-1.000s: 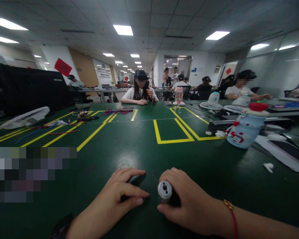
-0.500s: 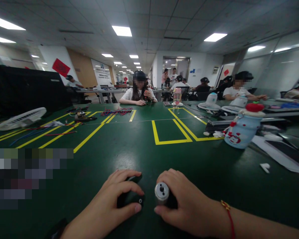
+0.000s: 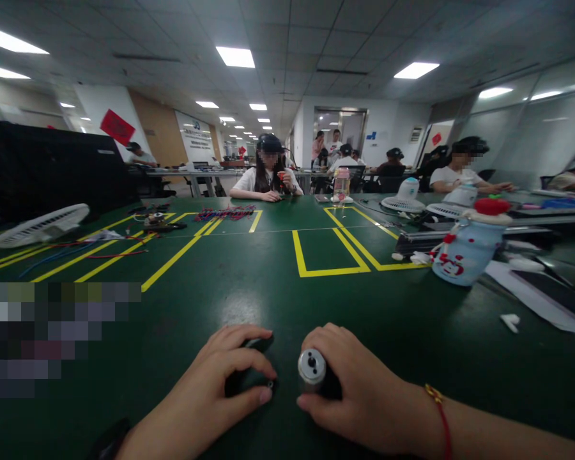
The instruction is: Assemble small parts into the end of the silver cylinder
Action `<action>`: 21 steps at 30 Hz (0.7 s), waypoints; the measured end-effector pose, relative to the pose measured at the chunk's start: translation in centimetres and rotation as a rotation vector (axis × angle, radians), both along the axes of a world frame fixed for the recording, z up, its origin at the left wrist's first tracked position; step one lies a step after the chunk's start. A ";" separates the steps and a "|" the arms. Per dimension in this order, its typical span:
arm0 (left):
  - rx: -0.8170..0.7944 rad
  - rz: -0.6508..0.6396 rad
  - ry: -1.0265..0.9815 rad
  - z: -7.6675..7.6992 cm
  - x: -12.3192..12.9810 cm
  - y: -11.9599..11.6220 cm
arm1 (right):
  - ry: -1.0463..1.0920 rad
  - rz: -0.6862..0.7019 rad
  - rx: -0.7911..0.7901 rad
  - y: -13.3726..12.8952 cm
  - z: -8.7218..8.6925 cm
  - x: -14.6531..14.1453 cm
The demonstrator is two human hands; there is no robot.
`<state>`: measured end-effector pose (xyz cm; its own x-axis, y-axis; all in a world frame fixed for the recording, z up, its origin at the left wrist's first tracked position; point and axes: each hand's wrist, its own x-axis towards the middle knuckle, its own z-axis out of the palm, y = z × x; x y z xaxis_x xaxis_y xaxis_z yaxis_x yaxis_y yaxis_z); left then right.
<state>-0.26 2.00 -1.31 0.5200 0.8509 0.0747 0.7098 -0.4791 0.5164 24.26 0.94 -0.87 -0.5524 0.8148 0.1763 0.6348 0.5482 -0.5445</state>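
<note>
My right hand is wrapped round a silver cylindrical small motor, held upright on the green table. Its round end faces up, with a dark centre and two small holes. To its left, the thumb and index finger of my left hand pinch a tiny metal ring-like piece close to the table surface. The fingertips partly cover this piece, so its exact kind is unclear. My other left fingers curve forward, apart from the motor.
Yellow tape marks the table ahead. A blue bottle and a white earbud-like piece are at right. Wires and a white fan are at left. Across the table sits a person.
My left thumb and index finger have drawn slightly closer together round the tiny piece. My right hand and the motor have hardly moved.
</note>
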 end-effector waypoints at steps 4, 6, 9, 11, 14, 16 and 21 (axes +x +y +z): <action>-0.010 -0.010 -0.064 -0.4 -0.2 0.4 | 0.005 0.004 0.018 0.0 -0.1 0.0; -0.024 -0.014 -0.147 0.0 0.1 0.6 | 0.008 0.010 0.023 0.0 0.0 0.0; -0.011 -0.023 -0.268 1.6 1.2 0.7 | 0.007 0.009 0.020 0.1 0.0 0.0; 0.003 -0.041 -0.325 2.7 2.4 0.7 | 0.004 0.009 0.017 0.1 0.0 0.1; -0.003 -0.089 -0.355 3.5 3.9 0.4 | 0.006 0.019 0.022 0.1 -0.3 0.1; 0.000 -0.116 -0.333 3.4 4.6 0.3 | 0.010 0.030 0.033 0.1 -0.5 0.1; 0.004 -0.113 -0.310 3.0 4.8 0.1 | 0.020 0.033 0.059 0.2 -0.7 0.1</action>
<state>4.58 2.14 1.73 0.5627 0.7886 0.2479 0.4614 -0.5484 0.6974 24.37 1.12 -1.52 -0.5746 0.7841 0.2347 0.6052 0.6000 -0.5232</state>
